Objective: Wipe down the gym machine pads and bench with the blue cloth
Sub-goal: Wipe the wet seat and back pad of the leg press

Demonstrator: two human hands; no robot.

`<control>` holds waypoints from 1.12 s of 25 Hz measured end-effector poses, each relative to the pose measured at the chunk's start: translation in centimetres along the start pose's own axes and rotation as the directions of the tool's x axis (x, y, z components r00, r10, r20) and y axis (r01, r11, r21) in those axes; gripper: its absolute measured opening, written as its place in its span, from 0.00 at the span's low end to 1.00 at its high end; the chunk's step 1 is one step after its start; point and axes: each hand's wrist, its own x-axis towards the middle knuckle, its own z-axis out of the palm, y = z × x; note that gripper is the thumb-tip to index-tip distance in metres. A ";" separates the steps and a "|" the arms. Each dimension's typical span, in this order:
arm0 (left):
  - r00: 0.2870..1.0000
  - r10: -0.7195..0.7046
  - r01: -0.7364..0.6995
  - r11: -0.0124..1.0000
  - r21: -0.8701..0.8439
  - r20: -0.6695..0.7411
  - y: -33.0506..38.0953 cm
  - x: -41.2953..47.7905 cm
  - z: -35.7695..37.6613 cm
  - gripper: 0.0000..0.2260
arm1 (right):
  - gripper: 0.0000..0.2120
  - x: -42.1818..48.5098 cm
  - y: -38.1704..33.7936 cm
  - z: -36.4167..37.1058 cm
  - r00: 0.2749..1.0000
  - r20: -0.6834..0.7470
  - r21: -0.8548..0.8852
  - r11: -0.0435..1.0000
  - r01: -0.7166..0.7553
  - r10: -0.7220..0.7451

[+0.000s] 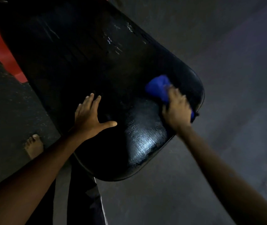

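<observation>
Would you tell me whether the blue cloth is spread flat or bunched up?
Bunched up: the cloth bulges as a wad from the right hand gripping it on the pad.

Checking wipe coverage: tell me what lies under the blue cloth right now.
The blue cloth lies on the black bench pad near its edge, gripped by the right hand. The pad surface beneath it is covered, so its state cannot be seen.

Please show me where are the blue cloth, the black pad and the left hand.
blue cloth (157, 86): head view, on its bunched upper part.
black pad (84, 51): head view, on its top surface.
left hand (89, 113): head view, on its back.
</observation>
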 end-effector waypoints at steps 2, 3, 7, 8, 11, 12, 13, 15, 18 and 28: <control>1.000 -0.002 0.002 1.000 0.009 0.006 -0.1 -0.1 -0.1 0.57 | 0.27 6.2 3.0 -1.3 0.982 -0.037 -0.023 0.983 -0.184 0.183; 1.000 -0.001 0.001 1.000 0.003 -0.006 -0.2 -0.2 0.1 0.56 | 0.26 8.4 3.7 -1.7 0.970 -0.034 -0.016 0.971 -0.240 0.239; 1.000 -0.010 0.010 1.000 -0.006 -0.018 -0.2 -0.1 0.3 0.52 | 0.25 6.5 0.5 -1.1 0.977 -0.061 -0.035 0.978 -0.206 0.204; 1.000 -0.017 0.017 1.000 0.003 -0.016 -0.2 -0.1 0.3 0.51 | 0.26 3.5 -0.9 -0.5 0.990 -0.046 -0.037 0.990 -0.138 0.137; 0.999 -0.030 0.030 0.999 0.019 0.010 0.4 0.0 0.0 0.52 | 0.28 -6.6 -3.2 0.3 0.998 0.043 0.020 0.999 0.040 -0.040; 0.999 -0.042 0.041 0.999 0.032 0.023 0.7 0.0 -0.1 0.52 | 0.28 -7.8 -2.6 0.2 0.996 0.049 0.024 0.997 0.078 -0.079; 0.998 -0.051 0.049 0.998 0.048 0.042 0.9 0.0 -0.2 0.52 | 0.27 -7.6 -1.3 0.1 0.994 0.036 0.016 0.995 0.100 -0.100; 0.995 -0.065 0.060 0.995 0.074 0.071 1.1 0.1 -0.6 0.52 | 0.26 -4.0 1.7 -0.1 0.999 -0.027 -0.020 1.000 0.022 -0.023; 0.993 -0.059 0.052 0.996 0.075 0.101 1.1 0.2 -1.0 0.52 | 0.24 4.6 4.8 -0.6 0.974 -0.091 0.030 0.978 -0.207 0.209; 0.982 0.047 -0.068 0.992 0.110 0.184 2.7 -0.5 0.2 0.51 | 0.28 -6.1 -2.7 1.9 0.987 0.023 0.045 0.986 0.159 -0.161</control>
